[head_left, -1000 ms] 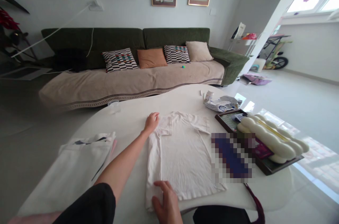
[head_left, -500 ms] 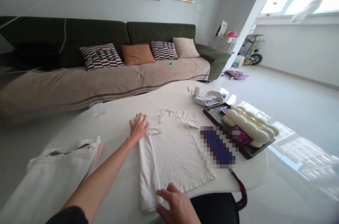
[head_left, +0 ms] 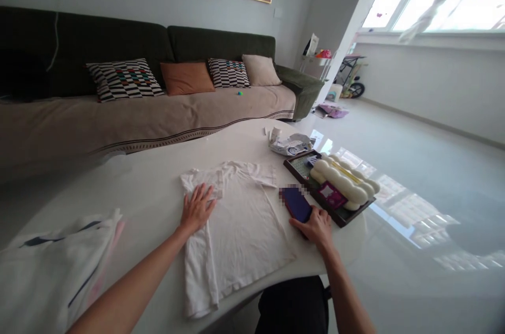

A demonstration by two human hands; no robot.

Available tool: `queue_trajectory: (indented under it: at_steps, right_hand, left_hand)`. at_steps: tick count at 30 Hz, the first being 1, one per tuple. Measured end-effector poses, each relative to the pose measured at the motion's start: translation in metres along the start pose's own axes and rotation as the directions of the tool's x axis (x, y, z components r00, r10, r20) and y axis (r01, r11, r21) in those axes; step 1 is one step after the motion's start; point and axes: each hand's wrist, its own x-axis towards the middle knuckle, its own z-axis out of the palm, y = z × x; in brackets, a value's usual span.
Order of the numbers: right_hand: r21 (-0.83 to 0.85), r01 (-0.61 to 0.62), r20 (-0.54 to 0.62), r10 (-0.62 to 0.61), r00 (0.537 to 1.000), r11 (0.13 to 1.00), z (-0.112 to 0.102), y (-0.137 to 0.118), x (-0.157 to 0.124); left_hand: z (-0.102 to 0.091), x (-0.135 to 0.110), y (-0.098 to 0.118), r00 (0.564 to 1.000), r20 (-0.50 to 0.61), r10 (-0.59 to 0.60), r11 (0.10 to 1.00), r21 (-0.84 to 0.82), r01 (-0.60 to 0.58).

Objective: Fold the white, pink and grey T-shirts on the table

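Note:
A white T-shirt (head_left: 248, 229) lies on the white table (head_left: 145, 186), its left side folded inward in a long strip. My left hand (head_left: 197, 210) rests flat on the shirt near the folded sleeve, fingers spread. To the right of the shirt, my right hand (head_left: 317, 226) grips the near end of a dark blue phone (head_left: 296, 204), thumb on one side and fingers on the other. The phone lies on the table, and its far end is blurred by pixelation.
A dark tray (head_left: 339, 220) holds a cream, bubbly tissue box (head_left: 343, 179) and a purple packet (head_left: 332, 195). Behind it lies a crumpled white package (head_left: 292, 143). Folded white clothes (head_left: 51, 271) occupy the table's left. A green sofa (head_left: 221, 39) stands beyond.
My right hand has left the shirt's bottom edge and taken hold of the phone. The left hand has slid inward and nearer on the shirt. The view has turned right.

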Motion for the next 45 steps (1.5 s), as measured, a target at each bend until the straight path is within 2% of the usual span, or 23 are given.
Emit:
queue_trajectory:
  at_steps: [10,18,22,26,28,33,36,40,45]
  right_hand:
    - [0.062,-0.05,-0.051,0.053,0.997,0.997,0.006,0.009,-0.013]
    - [0.11,-0.038,-0.016,0.04,0.999,0.993,0.006,0.014,-0.013]
    - [0.345,0.025,0.088,-0.059,0.994,0.938,-0.001,0.033,-0.002]
    - [0.674,-0.055,0.285,-0.19,0.939,0.737,-0.015,0.05,0.01]
    - [0.727,-0.105,0.329,-0.209,0.921,0.679,-0.021,0.054,0.014]
    - [0.693,-0.133,0.395,-0.219,0.892,0.709,-0.024,0.059,0.025]
    - [0.66,-0.135,0.38,-0.174,0.908,0.739,-0.016,0.059,0.034]
    - [0.627,-0.14,0.29,-0.063,0.955,0.766,-0.002,0.058,0.042]
    - [0.674,-0.133,0.242,-0.047,0.969,0.727,0.005,0.06,0.039]
  left_hand:
    - [-0.003,0.0,0.002,1.0,0.018,-0.01,1.0,-0.009,0.01]
    - [0.0,-0.001,0.0,1.0,-0.004,-0.005,1.0,-0.024,0.005]
    - [0.001,-0.001,0.0,1.0,-0.012,-0.003,0.999,-0.032,0.002]
    - [0.001,0.0,0.0,1.0,-0.012,-0.003,0.999,-0.043,0.003]
    - [0.0,0.0,0.0,1.0,-0.008,-0.01,0.999,-0.046,0.01]
    - [-0.002,0.0,0.001,1.0,0.017,-0.018,0.999,-0.04,0.019]
    - [-0.004,0.0,0.001,1.0,0.019,-0.016,0.999,-0.04,0.017]
    - [-0.006,-0.001,0.003,0.999,0.028,-0.025,0.999,-0.041,0.026]
    - [-0.007,-0.001,0.004,0.999,0.034,-0.032,0.999,-0.034,0.033]
